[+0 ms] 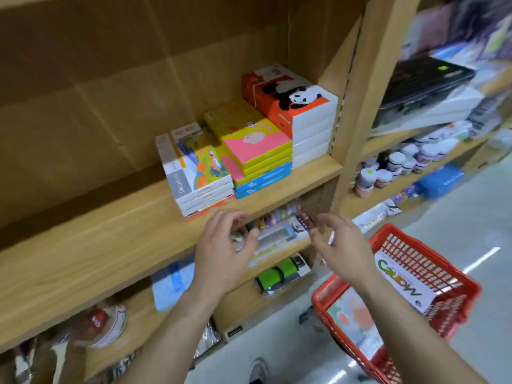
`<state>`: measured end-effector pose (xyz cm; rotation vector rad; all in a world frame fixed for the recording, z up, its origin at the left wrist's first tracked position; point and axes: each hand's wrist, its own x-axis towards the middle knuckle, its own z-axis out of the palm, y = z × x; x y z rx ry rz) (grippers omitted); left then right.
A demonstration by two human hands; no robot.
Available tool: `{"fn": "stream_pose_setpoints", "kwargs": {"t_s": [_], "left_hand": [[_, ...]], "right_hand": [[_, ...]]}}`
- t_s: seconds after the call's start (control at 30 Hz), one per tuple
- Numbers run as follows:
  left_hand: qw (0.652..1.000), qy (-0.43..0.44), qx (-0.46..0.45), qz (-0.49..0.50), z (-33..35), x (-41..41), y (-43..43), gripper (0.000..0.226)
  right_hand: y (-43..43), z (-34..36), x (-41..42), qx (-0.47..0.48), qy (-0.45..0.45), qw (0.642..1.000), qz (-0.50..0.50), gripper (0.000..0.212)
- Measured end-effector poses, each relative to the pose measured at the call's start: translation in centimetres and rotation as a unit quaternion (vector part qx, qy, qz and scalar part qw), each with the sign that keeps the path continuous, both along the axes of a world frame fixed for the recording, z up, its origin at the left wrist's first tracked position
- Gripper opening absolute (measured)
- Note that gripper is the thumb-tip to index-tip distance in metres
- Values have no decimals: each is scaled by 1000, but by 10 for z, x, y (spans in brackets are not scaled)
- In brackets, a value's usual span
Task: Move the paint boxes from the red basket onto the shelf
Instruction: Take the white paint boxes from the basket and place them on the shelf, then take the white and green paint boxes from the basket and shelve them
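Note:
Three stacks of paint boxes stand on the wooden shelf (pixel 97 239): a white stack with a colourful cover (pixel 194 167), a yellow and pink stack on blue boxes (pixel 255 145), and a tall orange panda stack (pixel 293 103). My left hand (pixel 224 253) hovers just below the shelf's front edge, fingers spread, holding nothing. My right hand (pixel 340 245) is beside it, also empty with fingers apart. The red basket (pixel 432 275) sits on the floor at lower right, with a white box (pixel 401 281) leaning on its wall and a pale box (pixel 354 322) lying inside.
The shelf's left half is bare wood. Lower shelves hold pens (pixel 277 225), a green roll (pixel 279 273) and a blue packet (pixel 171 281). A wooden upright (pixel 360 106) separates the neighbouring bay of jars (pixel 396 164). My shoe (pixel 257 370) stands on the grey floor.

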<state>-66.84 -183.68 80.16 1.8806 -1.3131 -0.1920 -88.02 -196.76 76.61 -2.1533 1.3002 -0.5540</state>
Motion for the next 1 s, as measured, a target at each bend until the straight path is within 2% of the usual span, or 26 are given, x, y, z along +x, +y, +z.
{"fn": "stream_pose_setpoints", "kwargs": {"t_s": [0.07, 0.2, 0.33, 0.43, 0.6, 0.8, 0.87, 1.0], "left_hand": [[993, 0, 88, -75, -25, -40, -24, 36], [957, -25, 226, -179, -91, -113, -74, 33], [910, -43, 326, -253, -163, -161, -111, 44], [886, -64, 372, -269, -212, -178, -138, 52], [878, -148, 352, -288, -295, -181, -187, 65], [885, -196, 254, -338, -373, -172, -227, 72], [880, -197, 235, -361, -387, -169, -233, 75], [883, -169, 223, -377, -403, -168, -232, 80]], "right_hand": [[-10, -30, -55, 8, 50, 997, -58, 39], [-16, -96, -165, 104, 129, 973, -160, 45], [-11, -159, -239, 197, 194, 938, -210, 42], [-9, -203, -258, 252, 202, 920, -224, 50], [-15, -296, -235, 335, 132, 894, -265, 57], [-11, -422, -196, 450, 97, 820, -340, 64], [-14, -446, -189, 444, 90, 805, -384, 66], [-38, -475, -184, 382, 73, 794, -467, 67]]}}
